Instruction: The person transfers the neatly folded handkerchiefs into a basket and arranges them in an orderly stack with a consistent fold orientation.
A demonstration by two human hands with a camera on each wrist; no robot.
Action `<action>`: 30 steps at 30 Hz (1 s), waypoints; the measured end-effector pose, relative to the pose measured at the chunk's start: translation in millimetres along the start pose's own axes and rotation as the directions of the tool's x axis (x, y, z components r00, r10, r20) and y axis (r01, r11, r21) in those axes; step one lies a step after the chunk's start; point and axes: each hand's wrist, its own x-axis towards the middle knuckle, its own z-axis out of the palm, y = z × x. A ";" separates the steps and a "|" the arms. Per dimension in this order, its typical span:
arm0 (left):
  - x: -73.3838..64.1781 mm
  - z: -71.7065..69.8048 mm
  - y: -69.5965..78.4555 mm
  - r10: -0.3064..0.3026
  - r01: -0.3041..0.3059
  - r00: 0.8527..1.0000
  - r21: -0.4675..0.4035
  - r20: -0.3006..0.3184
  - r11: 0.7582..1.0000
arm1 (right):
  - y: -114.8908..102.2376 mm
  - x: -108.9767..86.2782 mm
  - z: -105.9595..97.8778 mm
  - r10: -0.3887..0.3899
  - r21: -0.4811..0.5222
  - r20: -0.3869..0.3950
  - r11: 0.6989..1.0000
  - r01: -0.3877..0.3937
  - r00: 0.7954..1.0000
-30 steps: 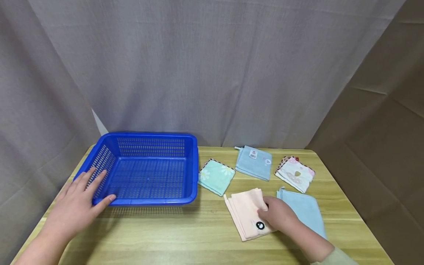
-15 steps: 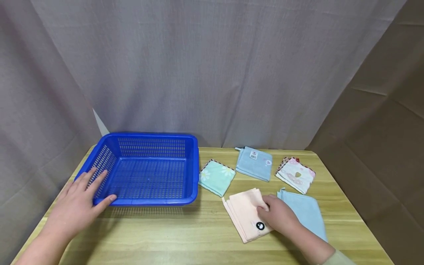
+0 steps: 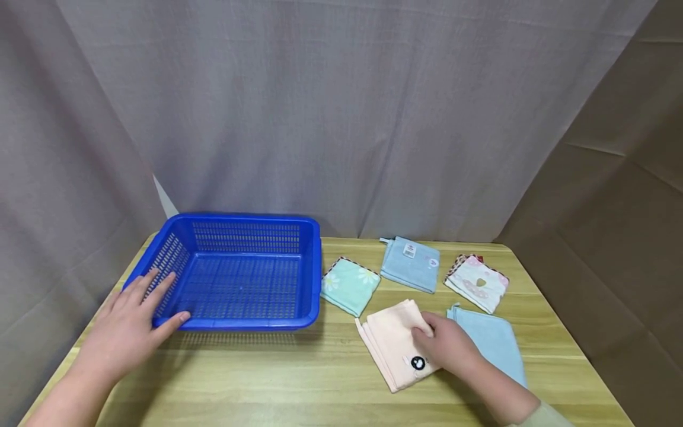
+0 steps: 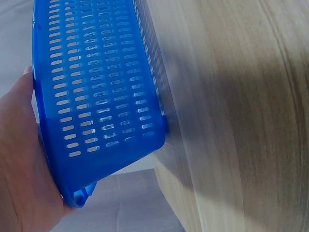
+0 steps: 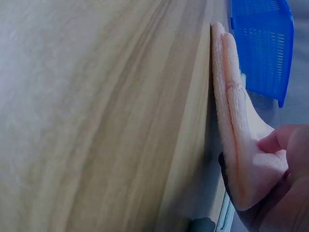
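A folded pale pink towel (image 3: 392, 341) with a round black-and-white patch lies at the front right of the table. My right hand (image 3: 448, 344) pinches its right edge, thumb on top and the other fingers underneath. From the right wrist, the pink towel (image 5: 234, 121) shows its folded layers side-on, with the thumb (image 5: 280, 140) pressing into it. On the left, my left hand (image 3: 125, 329) rests with spread fingers over the near left corner of a blue plastic basket (image 3: 240, 324). The left wrist view shows that basket's slotted outer wall (image 4: 96, 96) beside the palm.
Right of the basket lies a mint green cloth (image 3: 349, 287) with daisies. Behind the pink towel is a blue towel (image 3: 408, 267) with a label, and farther right a white-and-pink cloth (image 3: 475, 284). Another light blue towel (image 3: 493, 344) lies partly under the right forearm. Grey curtain hangs behind.
The pink towel has shifted slightly left with my right hand, and its gripped edge looks a little higher. My left hand stays on the basket.
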 end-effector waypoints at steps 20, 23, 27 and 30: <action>-1.6 3.4 -1.3 0.023 -0.023 1.000 -0.001 0.020 1.000 | -2.0 -1.6 -1.1 0.105 0.327 0.032 0.938 -0.110 0.994; -1.4 3.4 -1.3 0.026 -0.026 0.999 -0.002 0.021 1.000 | -1.7 -1.9 -0.8 0.120 0.368 0.041 0.921 -0.126 0.992; -1.1 3.5 -1.5 0.028 -0.027 0.999 -0.004 0.024 1.000 | -3.5 -2.5 -1.7 0.137 0.430 0.057 0.890 -0.149 0.989; -1.8 2.6 -1.9 0.023 -0.023 0.999 -0.003 0.030 1.000 | -5.8 -3.7 -3.1 0.137 0.467 0.069 0.871 -0.154 0.988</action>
